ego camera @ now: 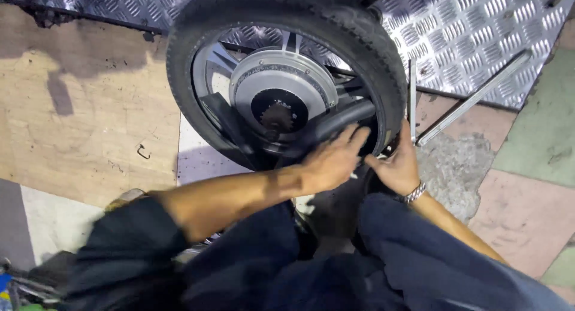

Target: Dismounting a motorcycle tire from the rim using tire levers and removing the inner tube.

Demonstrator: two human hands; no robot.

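The black wheel (pixel 287 71) stands on the floor, right in front of the person's knees; a black rubber tube (pixel 338 124) pokes out by its rim; the left hand (pixel 328 162) lies flat and open on that tube; the right hand (pixel 396 167) grips the tyre's edge; a metal bar (pixel 473 98) lies nearby.

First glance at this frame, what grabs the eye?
A black-tyred wheel with a grey hub motor and small sprocket fills the upper centre, upright against diamond-plate metal sheet. Below it, the left hand and right hand, wearing a metal watch, work a black inner tube at the rim.
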